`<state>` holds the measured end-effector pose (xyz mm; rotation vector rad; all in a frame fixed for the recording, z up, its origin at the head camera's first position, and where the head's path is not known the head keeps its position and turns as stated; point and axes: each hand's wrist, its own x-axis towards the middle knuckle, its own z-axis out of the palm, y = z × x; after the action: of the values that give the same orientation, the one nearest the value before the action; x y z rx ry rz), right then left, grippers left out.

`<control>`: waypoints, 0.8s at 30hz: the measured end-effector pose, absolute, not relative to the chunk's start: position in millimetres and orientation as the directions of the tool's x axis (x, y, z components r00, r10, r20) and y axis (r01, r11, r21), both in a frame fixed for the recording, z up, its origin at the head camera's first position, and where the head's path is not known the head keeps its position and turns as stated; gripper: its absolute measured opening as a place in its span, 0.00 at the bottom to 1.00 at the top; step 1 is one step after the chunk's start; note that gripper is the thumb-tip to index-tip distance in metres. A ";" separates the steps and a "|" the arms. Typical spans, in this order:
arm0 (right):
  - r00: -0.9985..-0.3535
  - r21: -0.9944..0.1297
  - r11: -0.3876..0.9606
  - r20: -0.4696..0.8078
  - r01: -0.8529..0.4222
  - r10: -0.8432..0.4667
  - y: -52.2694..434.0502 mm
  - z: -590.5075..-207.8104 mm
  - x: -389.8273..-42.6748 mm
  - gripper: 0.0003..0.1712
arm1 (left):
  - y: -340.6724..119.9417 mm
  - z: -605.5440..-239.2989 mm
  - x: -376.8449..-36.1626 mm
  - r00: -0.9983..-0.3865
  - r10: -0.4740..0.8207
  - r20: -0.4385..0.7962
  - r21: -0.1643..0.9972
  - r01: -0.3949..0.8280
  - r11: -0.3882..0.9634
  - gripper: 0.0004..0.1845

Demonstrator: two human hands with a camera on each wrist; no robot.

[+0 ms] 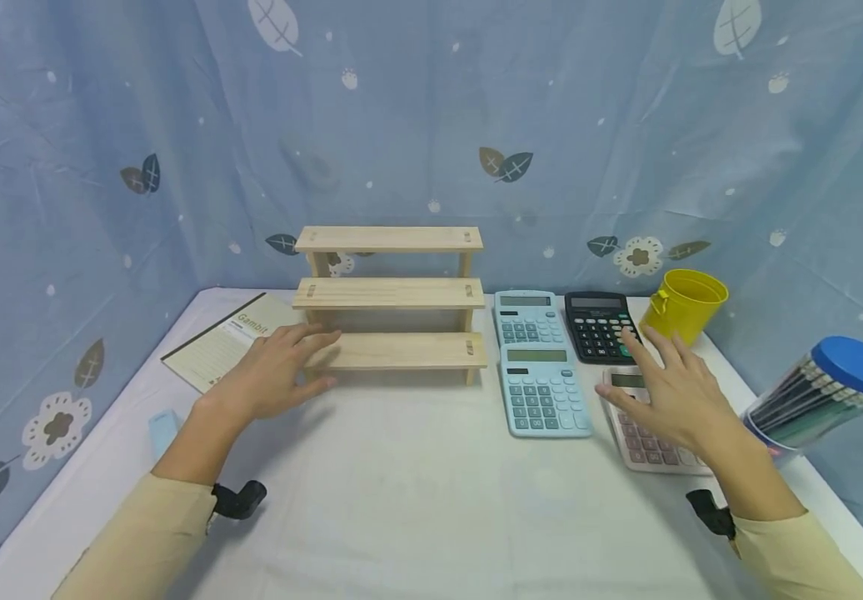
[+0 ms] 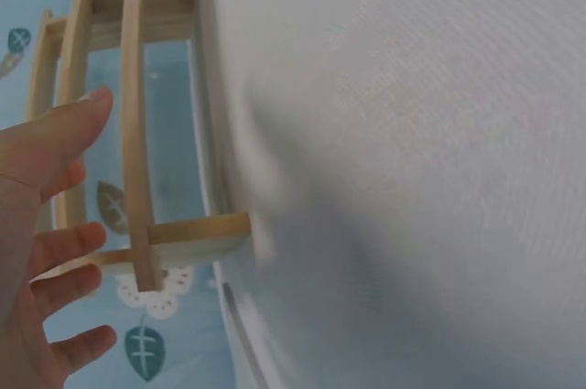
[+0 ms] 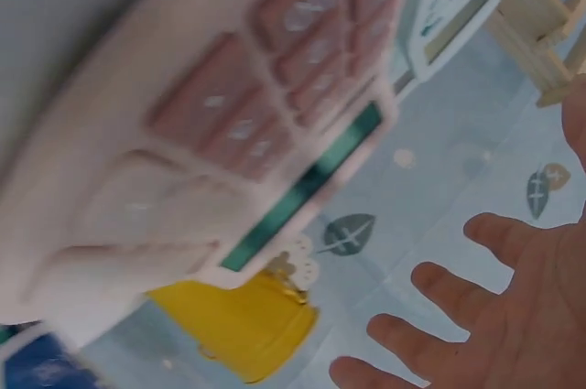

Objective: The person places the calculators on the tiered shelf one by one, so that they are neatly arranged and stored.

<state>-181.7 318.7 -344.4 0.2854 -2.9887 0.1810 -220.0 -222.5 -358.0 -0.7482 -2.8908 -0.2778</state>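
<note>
L hand flat, fingers apart, steadying shelf at desk's back edge; R hand spread, empty, hovering over pink calc near right edge.

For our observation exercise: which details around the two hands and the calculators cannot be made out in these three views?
- Pink calculator: head view, the right hand covers its middle; right wrist view blurs its key labels.
- Cream notebook: head view, its near corner hides behind the left hand; the cover print is too small.
- Clear blue-lidded pencil tub: the right forearm hides its base.
</note>
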 end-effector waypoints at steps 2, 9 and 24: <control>-0.982 -0.150 0.974 0.105 -0.170 -0.156 323.8 -347.8 -180.7 0.58 | -223.9 -360.9 -220.8 -0.871 0.460 0.173 0.158 0.486 0.860 0.37; -0.993 -0.215 0.971 -0.031 -0.103 -0.112 338.2 -358.5 -177.4 0.63 | -228.6 -364.0 -226.9 -0.885 0.445 0.138 0.215 0.466 0.858 0.38; -0.981 -0.233 0.971 -0.165 -0.060 -0.100 342.3 -370.8 -184.6 0.68 | -243.8 -376.3 -231.5 -0.930 0.362 0.065 0.413 0.355 0.839 0.38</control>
<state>-184.6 342.3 -370.8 0.1348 -3.2932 0.3807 -231.5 -243.8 -376.3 -0.5908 -3.0270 -0.6752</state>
